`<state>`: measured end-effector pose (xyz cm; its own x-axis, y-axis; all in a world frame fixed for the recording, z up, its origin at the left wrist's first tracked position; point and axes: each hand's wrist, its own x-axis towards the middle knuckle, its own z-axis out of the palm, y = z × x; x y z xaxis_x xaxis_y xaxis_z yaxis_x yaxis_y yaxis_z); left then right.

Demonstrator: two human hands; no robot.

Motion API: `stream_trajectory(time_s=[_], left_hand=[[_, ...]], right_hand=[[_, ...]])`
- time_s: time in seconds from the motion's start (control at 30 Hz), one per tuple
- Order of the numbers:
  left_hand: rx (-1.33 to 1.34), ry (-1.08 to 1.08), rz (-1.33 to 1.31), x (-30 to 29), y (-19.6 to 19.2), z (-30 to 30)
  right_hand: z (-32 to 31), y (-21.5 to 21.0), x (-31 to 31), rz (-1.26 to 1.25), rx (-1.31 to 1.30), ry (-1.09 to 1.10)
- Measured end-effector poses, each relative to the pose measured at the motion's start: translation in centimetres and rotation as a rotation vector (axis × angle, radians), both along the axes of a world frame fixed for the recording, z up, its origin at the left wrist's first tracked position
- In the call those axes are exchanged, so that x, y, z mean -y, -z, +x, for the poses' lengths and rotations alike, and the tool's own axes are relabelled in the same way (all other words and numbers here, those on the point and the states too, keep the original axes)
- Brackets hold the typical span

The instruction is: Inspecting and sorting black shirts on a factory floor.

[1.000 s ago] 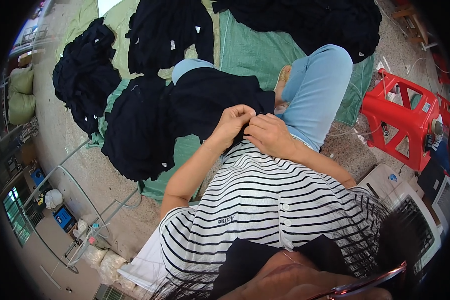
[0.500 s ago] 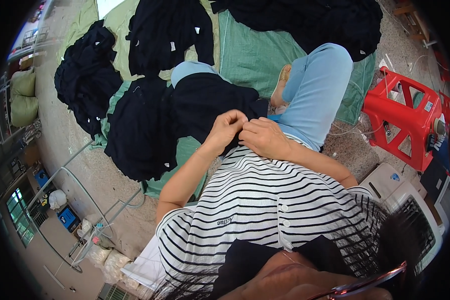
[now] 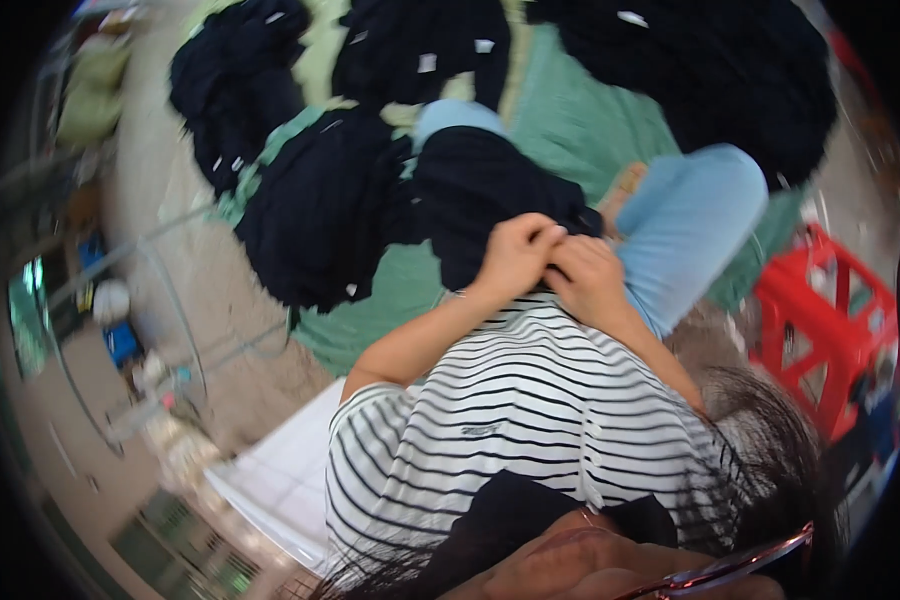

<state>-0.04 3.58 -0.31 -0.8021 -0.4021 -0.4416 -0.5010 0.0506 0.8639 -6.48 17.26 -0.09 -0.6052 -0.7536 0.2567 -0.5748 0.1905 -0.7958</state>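
A dark navy garment [image 3: 480, 185] lies across my lap, over my light blue jeans. Close to my striped shirt, my left hand [image 3: 518, 255] is closed with its fingertips pinched at the garment's near edge. Beside it my right hand [image 3: 587, 277] is closed too, its curled fingers meeting the left fingertips on the same cloth. What lies right between the fingertips is too small and blurred to make out.
A heap of dark garments [image 3: 315, 205] sits to the left, with further dark piles [image 3: 235, 85] [image 3: 720, 80] beyond. Green sheeting [image 3: 570, 105] lies under them. At the right stands a red plastic stool [image 3: 830, 320]; at the left, a grey metal frame [image 3: 170, 290].
The view has shifted and blurred, so the scene sits further right in the picture. My hands stay together at the garment's edge, fingers slightly rearranged.
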Motion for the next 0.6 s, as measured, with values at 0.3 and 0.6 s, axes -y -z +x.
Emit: stream_trajectory(time_s=[0.3,0.6], left_hand=[[-0.13,-0.181,-0.038,-1.8,0.2,0.0],[-0.007,-0.107,0.351,1.7,1.2,2.4]], right_hand=[[-0.9,-0.7,-1.5,0.092,0.121,-0.059],[-1.5,0.8,-2.3,0.123,0.458,-0.117]])
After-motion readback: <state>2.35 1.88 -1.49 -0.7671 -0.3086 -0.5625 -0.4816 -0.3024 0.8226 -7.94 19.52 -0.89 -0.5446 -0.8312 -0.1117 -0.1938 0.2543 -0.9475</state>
